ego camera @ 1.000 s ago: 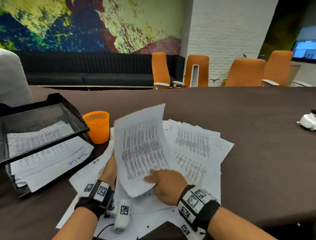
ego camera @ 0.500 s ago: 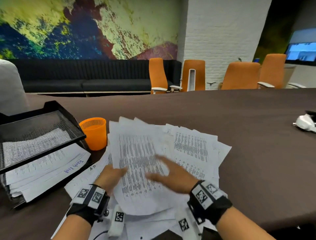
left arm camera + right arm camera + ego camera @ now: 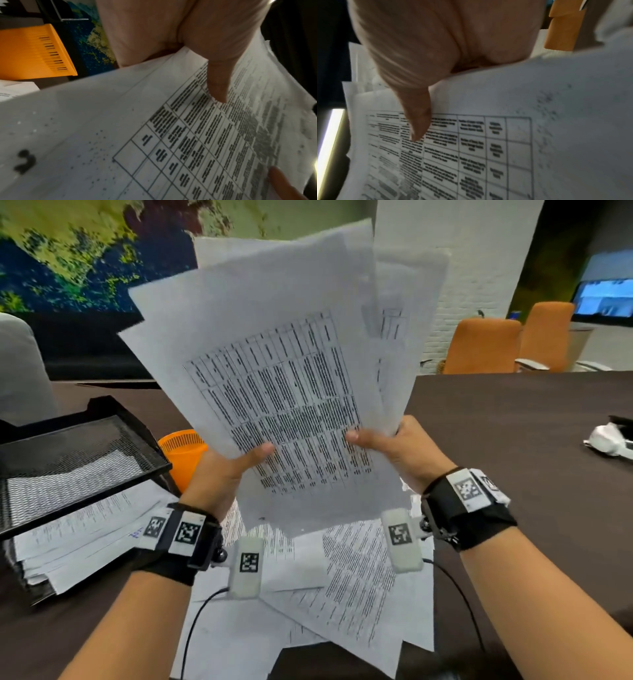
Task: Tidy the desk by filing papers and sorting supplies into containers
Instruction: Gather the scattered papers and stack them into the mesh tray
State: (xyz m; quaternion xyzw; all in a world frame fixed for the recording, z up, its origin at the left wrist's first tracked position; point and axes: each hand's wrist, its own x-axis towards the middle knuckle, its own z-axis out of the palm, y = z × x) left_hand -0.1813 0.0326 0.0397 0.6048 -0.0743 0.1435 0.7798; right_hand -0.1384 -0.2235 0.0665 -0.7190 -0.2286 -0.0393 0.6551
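A sheaf of printed papers (image 3: 281, 364) stands upright in front of me, lifted off the table, its top sheet a dense table of text. My left hand (image 3: 226, 470) grips its lower left edge with the thumb on the front. My right hand (image 3: 394, 445) grips the lower right edge the same way. In the left wrist view the left thumb (image 3: 217, 83) presses the sheet (image 3: 154, 135); in the right wrist view the right thumb (image 3: 418, 119) presses the sheet (image 3: 505, 135). More loose papers (image 3: 356, 587) lie on the dark table below my wrists.
A black mesh two-tier paper tray (image 3: 78, 446) stands at the left, with a stack of papers (image 3: 85, 535) in its lower tier. An orange mesh cup (image 3: 181, 453) sits beside it. A white object (image 3: 609, 440) lies at the far right. Orange chairs (image 3: 479, 347) stand beyond the table.
Both hands have gathered sheets from the spread pile and raised them upright off the table. Half a second ago the hands lay flat on the papers.
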